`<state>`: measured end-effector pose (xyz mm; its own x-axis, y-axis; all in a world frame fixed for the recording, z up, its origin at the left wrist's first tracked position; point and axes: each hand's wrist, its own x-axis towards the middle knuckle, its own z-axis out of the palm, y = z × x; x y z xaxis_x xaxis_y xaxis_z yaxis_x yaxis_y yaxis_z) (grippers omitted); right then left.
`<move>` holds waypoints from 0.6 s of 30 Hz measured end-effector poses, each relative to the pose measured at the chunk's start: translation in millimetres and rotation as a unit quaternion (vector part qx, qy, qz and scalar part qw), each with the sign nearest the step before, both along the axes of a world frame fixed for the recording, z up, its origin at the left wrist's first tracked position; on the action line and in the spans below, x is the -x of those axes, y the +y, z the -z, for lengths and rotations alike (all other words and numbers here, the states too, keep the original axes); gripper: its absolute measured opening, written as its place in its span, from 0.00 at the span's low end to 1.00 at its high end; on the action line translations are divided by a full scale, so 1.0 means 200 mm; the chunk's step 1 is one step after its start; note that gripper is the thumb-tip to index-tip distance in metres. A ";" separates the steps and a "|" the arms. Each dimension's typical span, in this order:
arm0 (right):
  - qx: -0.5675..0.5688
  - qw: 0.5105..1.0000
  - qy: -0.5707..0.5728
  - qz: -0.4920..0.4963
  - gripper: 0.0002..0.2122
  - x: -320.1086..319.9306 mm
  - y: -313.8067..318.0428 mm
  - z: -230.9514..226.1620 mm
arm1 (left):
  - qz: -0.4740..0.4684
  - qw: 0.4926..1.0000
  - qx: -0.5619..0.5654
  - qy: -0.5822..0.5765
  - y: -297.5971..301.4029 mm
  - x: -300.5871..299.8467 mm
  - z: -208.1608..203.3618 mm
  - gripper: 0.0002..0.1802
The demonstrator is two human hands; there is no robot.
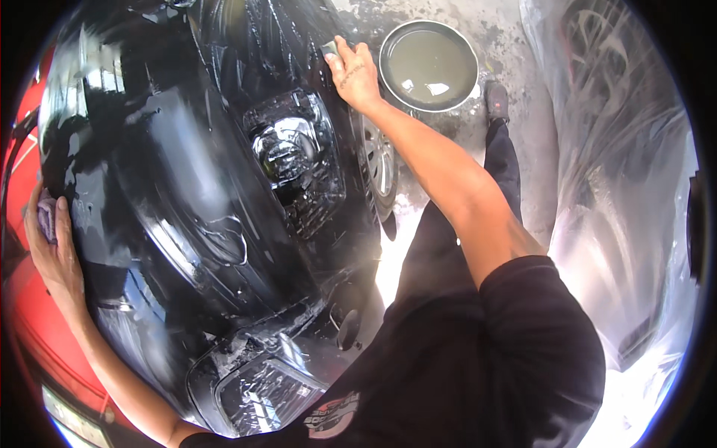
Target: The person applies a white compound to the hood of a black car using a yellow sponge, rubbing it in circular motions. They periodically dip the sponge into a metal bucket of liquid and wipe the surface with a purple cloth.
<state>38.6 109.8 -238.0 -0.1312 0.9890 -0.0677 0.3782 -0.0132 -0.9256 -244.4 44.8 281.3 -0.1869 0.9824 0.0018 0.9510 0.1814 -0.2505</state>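
A black car's front end (172,149) lies under both my arms, its surface wet and streaked. At the far left, my left hand (60,265) grips a bunched purple-grey cloth (48,216) against the bodywork. My right hand (356,78) reaches past the headlight (287,153) to the fender edge above the wheel (379,160). Its fingers press a small grey-green piece (329,49) to the panel; most of that piece is hidden, so I cannot tell its kind.
A round basin (475,78) of murky water stands on the wet floor beside my right hand. My shoe (496,101) is close by it. Clear plastic sheeting (620,149) hangs at the right. A red car (56,328) stands close on the left.
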 end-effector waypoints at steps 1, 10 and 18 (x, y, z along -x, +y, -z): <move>-0.025 0.999 -0.014 0.023 0.24 0.01 -0.07 0.01 | 0.000 1.000 0.000 0.002 0.00 0.02 0.01 0.28; -0.041 0.999 0.026 0.018 0.25 -0.12 -0.57 -0.19 | -0.018 1.000 0.004 0.001 -0.02 0.00 -0.09 0.29; -0.017 0.997 0.069 -0.008 0.26 -0.21 -0.75 -0.21 | -0.034 0.999 -0.001 -0.030 -0.05 0.08 0.00 0.29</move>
<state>81.5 -39.7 -195.3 -0.1530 0.9881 -0.0151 0.2478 0.0235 -0.9685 -259.6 34.4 281.2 -0.2522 0.9676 -0.0094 0.9499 0.2457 -0.1930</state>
